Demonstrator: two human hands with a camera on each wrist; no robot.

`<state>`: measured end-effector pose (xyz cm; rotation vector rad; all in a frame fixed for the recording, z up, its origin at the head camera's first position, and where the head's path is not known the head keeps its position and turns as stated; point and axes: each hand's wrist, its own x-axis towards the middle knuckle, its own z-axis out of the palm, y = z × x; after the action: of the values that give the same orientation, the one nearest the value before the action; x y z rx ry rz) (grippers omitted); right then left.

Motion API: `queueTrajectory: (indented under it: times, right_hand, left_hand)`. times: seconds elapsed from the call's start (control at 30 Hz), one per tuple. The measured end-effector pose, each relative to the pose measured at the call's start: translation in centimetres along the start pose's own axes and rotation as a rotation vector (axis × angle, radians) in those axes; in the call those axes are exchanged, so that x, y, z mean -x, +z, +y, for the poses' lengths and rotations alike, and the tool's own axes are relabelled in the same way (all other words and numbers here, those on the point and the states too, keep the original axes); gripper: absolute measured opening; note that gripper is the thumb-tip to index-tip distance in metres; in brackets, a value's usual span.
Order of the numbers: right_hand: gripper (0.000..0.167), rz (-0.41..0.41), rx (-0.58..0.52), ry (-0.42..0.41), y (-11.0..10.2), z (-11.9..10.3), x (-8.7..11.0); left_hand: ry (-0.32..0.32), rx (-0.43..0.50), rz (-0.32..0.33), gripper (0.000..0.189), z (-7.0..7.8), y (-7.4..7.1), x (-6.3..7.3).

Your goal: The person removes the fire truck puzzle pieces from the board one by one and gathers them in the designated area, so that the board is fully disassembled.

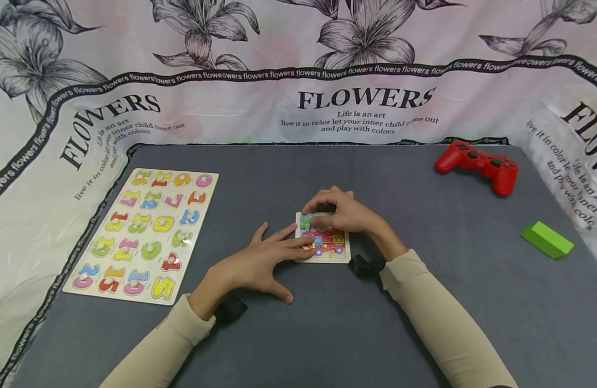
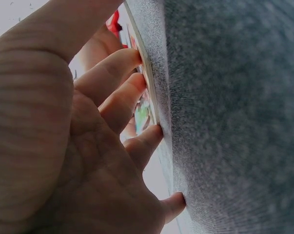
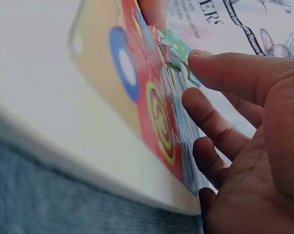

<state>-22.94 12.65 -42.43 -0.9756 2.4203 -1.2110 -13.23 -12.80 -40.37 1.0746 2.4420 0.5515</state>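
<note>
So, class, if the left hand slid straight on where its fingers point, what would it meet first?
Past the vehicle jigsaw puzzle it partly overlaps, the left hand would probably meet the right hand, though height is unclear.

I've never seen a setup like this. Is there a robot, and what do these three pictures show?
No robot here: these are a person's two bare hands. A head-worn camera, looking down, took the wide picture; the two close ones come from the left and right wrists. On the gray table lie a number board, a small puzzle, a red controller and a green block. The left hand, fingers spread, touches the puzzle. The right hand seems to pinch a green-and-blue piece, tilted up from the puzzle.
</note>
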Motion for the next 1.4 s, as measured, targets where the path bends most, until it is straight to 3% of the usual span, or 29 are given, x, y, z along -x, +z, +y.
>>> queueTrajectory:
  times: [0.37,0.57,1.07,1.23,1.4]
  right_hand:
    - [0.017,0.019,-0.052,0.031,0.2,-0.1,0.1]
    - [0.021,0.039,-0.158,0.021,0.1,0.4,0.2]
    - [0.028,0.289,-0.417,0.094,-1.6,2.2,0.6]
    - [0.026,0.36,-0.399,0.117,-2.8,2.7,-1.0]
    - [0.028,0.373,-0.3,0.137,-4.1,2.9,-3.3]
  left_hand:
    - [-0.005,-0.005,0.005,0.098,0.2,0.1,0.0]
    - [-0.011,-0.002,-0.003,0.098,0.2,0.2,0.1]
    - [-0.01,-0.002,0.003,0.098,0.1,0.3,0.0]
    - [-0.009,0.0,0.004,0.098,-0.1,0.3,0.1]
    - [0.0,0.0,0.008,0.098,-0.2,0.3,0.1]
